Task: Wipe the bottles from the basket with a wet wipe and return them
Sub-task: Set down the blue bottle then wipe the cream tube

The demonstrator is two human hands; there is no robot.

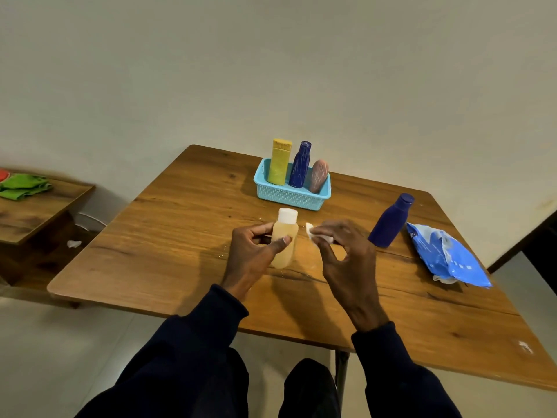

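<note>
My left hand [251,256] grips a pale orange bottle [284,241] with a white cap, upright at the middle of the wooden table [180,236]. My right hand [346,254] pinches a small white wet wipe [316,235] just right of that bottle, not touching it. A light blue basket [289,194] at the far side of the table holds a yellow bottle [279,162], a dark blue patterned bottle [300,165] and a pinkish bottle [319,176]. A plain dark blue bottle [390,221] stands on the table to the right.
A blue wet-wipe pack [446,254] lies near the table's right edge. A lower wooden side table [36,206] at the left carries green cloth [22,187]. A crumpled white scrap [73,243] lies on the floor between the tables.
</note>
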